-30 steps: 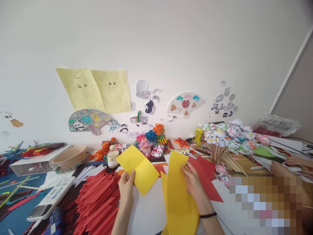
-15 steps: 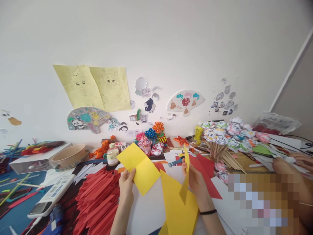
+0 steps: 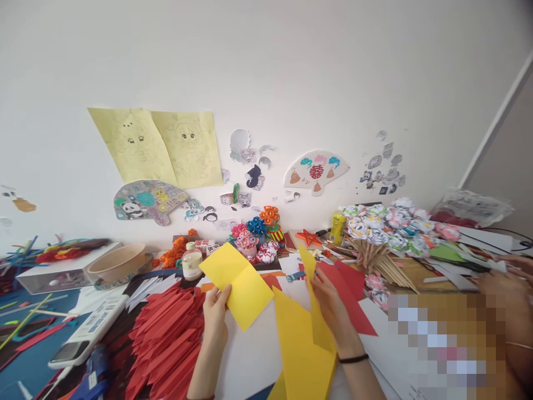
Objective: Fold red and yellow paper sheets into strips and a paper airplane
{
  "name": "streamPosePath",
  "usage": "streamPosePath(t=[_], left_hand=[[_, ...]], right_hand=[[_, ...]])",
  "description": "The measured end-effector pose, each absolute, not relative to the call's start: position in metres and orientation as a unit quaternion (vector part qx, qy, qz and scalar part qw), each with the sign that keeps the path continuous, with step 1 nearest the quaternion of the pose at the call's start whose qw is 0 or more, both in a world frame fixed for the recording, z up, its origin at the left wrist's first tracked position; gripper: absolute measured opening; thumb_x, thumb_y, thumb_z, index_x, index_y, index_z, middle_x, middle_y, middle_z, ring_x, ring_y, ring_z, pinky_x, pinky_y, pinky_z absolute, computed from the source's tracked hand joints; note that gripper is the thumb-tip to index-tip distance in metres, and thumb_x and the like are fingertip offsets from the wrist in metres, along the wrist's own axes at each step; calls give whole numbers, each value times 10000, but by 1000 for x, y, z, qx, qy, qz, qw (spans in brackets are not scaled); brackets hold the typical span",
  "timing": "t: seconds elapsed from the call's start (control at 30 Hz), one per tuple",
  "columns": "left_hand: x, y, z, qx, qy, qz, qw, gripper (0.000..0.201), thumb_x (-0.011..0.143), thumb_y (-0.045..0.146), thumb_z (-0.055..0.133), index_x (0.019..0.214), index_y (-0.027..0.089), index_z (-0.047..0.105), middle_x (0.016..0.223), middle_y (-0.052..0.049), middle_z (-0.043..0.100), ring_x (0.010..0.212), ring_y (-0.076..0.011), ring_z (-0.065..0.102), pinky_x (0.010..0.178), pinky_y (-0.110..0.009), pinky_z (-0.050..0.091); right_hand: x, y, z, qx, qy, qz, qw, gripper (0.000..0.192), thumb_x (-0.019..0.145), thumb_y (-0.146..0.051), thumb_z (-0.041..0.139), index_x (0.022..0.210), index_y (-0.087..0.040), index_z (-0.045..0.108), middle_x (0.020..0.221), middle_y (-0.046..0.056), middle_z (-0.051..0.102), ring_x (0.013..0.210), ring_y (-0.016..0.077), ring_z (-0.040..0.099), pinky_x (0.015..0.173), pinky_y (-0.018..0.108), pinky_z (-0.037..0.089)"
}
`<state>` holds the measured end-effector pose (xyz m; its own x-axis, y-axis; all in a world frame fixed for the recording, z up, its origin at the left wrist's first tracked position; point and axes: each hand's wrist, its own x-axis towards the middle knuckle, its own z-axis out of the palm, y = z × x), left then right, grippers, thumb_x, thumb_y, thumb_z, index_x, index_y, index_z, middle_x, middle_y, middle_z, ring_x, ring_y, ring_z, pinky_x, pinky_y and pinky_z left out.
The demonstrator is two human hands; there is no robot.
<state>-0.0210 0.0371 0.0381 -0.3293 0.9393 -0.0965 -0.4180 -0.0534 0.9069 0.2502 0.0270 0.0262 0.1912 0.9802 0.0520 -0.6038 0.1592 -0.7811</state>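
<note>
My left hand (image 3: 215, 319) pinches a yellow square of paper (image 3: 245, 286) at its left edge, thumb on top; a faint crease crosses the square. A second yellow piece of paper (image 3: 314, 316) is in my right hand (image 3: 333, 311), seen almost edge-on, and its far corner points up. The fingertips on that hand are partly hidden behind the paper. Below it lie larger yellow sheets (image 3: 297, 366), on top of white paper (image 3: 250, 361). Left of my left hand is a big pile of folded red paper strips (image 3: 166, 339).
Red sheets (image 3: 353, 305) lie beyond my right hand. Bunched paper flowers on sticks (image 3: 387, 233) stand at the back right, near a yellow bottle (image 3: 337, 226). A glue jar (image 3: 192, 264), a bowl (image 3: 116, 264) and a white power strip (image 3: 91, 330) are leftward. Another person's hand (image 3: 502, 286) works at right.
The paper in my right hand has swung, its top corner moving left and its lower end right. My left hand and its square stay nearly still. The other person's hand has shifted right.
</note>
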Motion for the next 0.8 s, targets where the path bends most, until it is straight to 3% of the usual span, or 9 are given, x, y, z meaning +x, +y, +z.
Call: streamPosePath(t=[0.17,0.27,0.5,0.6,0.7,0.8], left_hand=[[-18,29,51,305,359,628,619,407,704,370,754,1044,158,682,1118,-105,690,967,-229,654,750,-271,507],[-12,21,57,372,335,576,646,408,765,400,702,1095,161,677,1135,-120,687,997,-251,647,806,-303,501],[3,12,60,517,353,474,619,372,756,420,701,988,130,730,1002,-130,729,869,-281,672,792,-361,504],[-2,17,55,500,384,522,575,379,730,434,719,959,133,731,962,-114,737,845,-278,673,750,-345,512],[-9,22,51,459,413,594,515,374,719,424,729,970,147,724,961,-89,739,869,-262,671,757,-324,516],[-12,25,51,425,422,635,487,390,700,423,743,975,148,720,969,-86,737,877,-256,670,746,-318,523]], right_hand=[[240,28,29,-322,-314,585,675,805,718,-269,745,1414,-335,347,1355,66,550,1164,281,582,888,413,529],[229,31,33,-326,-365,558,670,850,704,-272,752,1426,-328,306,1328,90,566,1124,280,604,856,408,534],[211,26,56,-367,-504,500,601,675,784,-383,667,1380,-322,354,1308,78,554,1145,239,568,914,379,482],[228,11,54,-477,-592,389,520,534,821,-429,598,1311,-300,430,1151,63,613,1100,242,566,909,385,461],[252,-9,37,-645,-636,212,368,398,744,-416,656,1092,-235,586,1044,90,621,1077,304,531,918,431,406],[268,-22,18,-701,-643,177,253,347,656,-380,715,936,-204,609,964,86,634,992,307,543,845,398,417]])
